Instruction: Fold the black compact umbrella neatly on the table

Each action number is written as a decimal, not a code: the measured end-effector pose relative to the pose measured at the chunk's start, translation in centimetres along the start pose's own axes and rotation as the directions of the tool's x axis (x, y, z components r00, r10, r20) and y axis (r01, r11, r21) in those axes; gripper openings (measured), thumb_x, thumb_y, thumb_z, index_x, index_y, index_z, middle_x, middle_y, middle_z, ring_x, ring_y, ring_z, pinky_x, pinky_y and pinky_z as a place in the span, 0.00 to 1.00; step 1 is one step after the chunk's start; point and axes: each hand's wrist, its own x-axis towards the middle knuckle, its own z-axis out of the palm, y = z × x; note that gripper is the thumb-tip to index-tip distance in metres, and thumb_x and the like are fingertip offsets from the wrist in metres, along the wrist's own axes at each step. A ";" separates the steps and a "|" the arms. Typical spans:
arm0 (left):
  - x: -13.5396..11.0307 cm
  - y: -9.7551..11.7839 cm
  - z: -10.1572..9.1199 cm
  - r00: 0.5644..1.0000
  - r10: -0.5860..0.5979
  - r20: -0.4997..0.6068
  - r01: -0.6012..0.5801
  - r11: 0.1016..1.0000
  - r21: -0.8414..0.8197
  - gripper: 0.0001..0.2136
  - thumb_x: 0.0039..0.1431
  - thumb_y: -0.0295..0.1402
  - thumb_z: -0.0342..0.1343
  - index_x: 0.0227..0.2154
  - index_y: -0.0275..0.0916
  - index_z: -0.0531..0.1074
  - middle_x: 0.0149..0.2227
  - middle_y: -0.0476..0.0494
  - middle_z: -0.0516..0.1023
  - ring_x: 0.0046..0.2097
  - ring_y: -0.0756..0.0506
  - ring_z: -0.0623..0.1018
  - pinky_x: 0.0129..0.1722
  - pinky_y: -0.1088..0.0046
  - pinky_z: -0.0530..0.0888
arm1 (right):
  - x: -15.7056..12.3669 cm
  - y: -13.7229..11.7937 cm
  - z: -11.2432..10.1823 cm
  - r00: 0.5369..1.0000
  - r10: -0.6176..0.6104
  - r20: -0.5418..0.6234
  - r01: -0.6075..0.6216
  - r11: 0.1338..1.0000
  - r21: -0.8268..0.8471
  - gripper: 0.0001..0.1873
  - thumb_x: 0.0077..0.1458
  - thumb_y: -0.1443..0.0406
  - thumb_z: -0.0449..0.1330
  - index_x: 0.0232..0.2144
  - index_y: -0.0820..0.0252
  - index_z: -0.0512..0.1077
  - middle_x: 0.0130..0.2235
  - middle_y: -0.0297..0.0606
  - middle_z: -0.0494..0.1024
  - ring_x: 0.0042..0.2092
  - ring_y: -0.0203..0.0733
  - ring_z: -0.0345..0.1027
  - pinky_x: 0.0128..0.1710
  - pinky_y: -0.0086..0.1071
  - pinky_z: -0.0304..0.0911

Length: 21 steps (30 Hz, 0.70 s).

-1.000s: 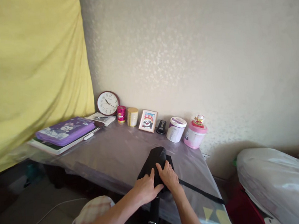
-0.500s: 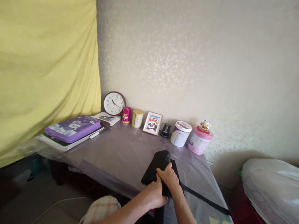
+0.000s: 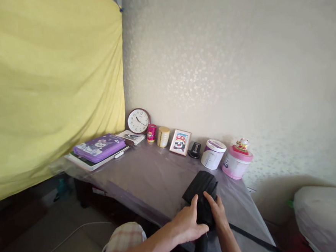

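Observation:
A folded black umbrella [image 3: 202, 183] is held over the near right part of the table, its loose cloth bunched at the top. My left hand [image 3: 189, 221] grips it from the left, thumb up along the cloth and fingers curled near its lower end. From the right, my right hand [image 3: 219, 213] is closed around the cloth, its thumb resting on the front. Below my hands a dark shaft or handle shows only in part. A long black strap [image 3: 253, 238] runs from beside my right wrist across the tabletop to the right edge.
Along the wall stand a round clock [image 3: 139, 121], a pink can [image 3: 151, 133], a yellow-lidded tin [image 3: 163, 137], a panda picture frame [image 3: 180, 142], a black stand [image 3: 195, 150] and two tubs. At left, a purple case [image 3: 100, 147] lies on a book. A white bag [image 3: 326, 211] sits beyond the table's right side.
The view has shifted, so everything sits further right and slightly lower. My hands have shifted their hold on the umbrella; my thumbs now lie apart on the cloth, where before my hands overlapped.

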 end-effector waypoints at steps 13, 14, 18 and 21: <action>0.7 -1.2 3.1 0.783 0.098 0.614 0.458 0.576 -0.677 0.14 0.48 0.42 0.54 0.33 0.36 0.70 0.19 0.47 0.72 0.19 0.49 0.71 0.25 0.69 0.71 | -2.3 -3.8 0.4 0.981 0.176 0.076 -0.192 0.891 0.412 0.26 0.38 0.52 0.65 0.39 0.60 0.71 0.33 0.33 0.78 0.35 0.45 0.72 0.33 0.34 0.68; 0.6 -1.2 3.3 0.805 0.098 0.585 0.422 0.599 -0.681 0.12 0.47 0.38 0.55 0.31 0.35 0.71 0.19 0.48 0.72 0.19 0.49 0.70 0.24 0.72 0.69 | -2.3 -3.8 0.3 0.983 0.169 0.076 -0.185 0.896 0.403 0.26 0.39 0.51 0.64 0.39 0.60 0.71 0.34 0.33 0.78 0.36 0.46 0.72 0.33 0.35 0.68; 0.0 -0.7 3.5 0.859 -0.044 0.511 0.369 0.744 -0.557 0.08 0.45 0.33 0.51 0.16 0.35 0.68 0.14 0.50 0.67 0.16 0.52 0.65 0.18 0.78 0.62 | -2.3 -3.9 0.0 0.990 0.137 0.027 -0.138 0.920 0.368 0.29 0.39 0.50 0.64 0.42 0.58 0.70 0.34 0.33 0.77 0.37 0.47 0.72 0.34 0.36 0.68; -0.5 -0.3 3.4 0.905 -0.073 0.419 0.293 0.822 -0.489 0.09 0.45 0.32 0.51 0.15 0.35 0.67 0.15 0.51 0.67 0.15 0.55 0.61 0.16 0.79 0.60 | -2.5 -4.2 -0.1 0.997 0.082 -0.006 -0.077 0.950 0.303 0.32 0.40 0.49 0.63 0.46 0.58 0.68 0.37 0.34 0.77 0.39 0.48 0.71 0.36 0.37 0.68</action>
